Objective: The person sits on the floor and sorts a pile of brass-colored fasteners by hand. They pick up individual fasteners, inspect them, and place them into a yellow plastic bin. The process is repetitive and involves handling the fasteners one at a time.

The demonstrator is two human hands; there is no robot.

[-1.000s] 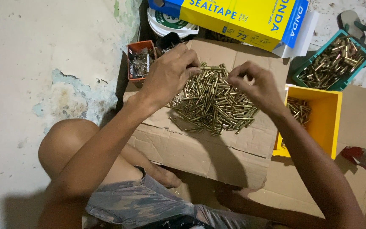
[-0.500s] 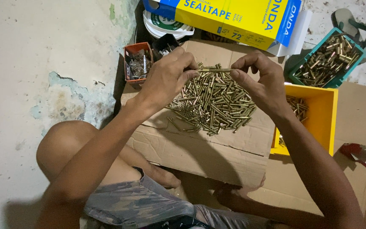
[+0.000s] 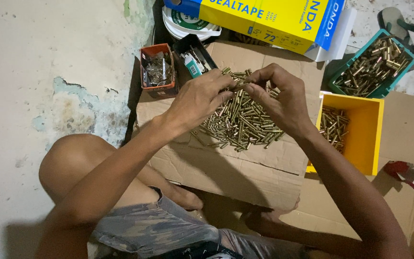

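A heap of brass-coloured bolts point(image 3: 245, 124) lies on a flattened cardboard box point(image 3: 245, 177) in front of me. My left hand point(image 3: 200, 100) and my right hand point(image 3: 279, 98) meet above the heap's far side. Between their fingertips they pinch one brass bolt point(image 3: 239, 88), held roughly level. Left fingers grip one end and right fingers grip the other. I cannot tell whether a nut sits on it.
A yellow bin point(image 3: 360, 132) with some bolts stands to the right, a green bin point(image 3: 372, 64) full of bolts behind it. A small orange box point(image 3: 156, 72) and a black box point(image 3: 195, 55) sit at far left, a yellow-blue carton point(image 3: 264, 19) behind. My bare knee point(image 3: 73, 163) is near left.
Both hands have come together over the heap and now pinch a single bolt between them. A second ago they were apart, reaching into the pile.
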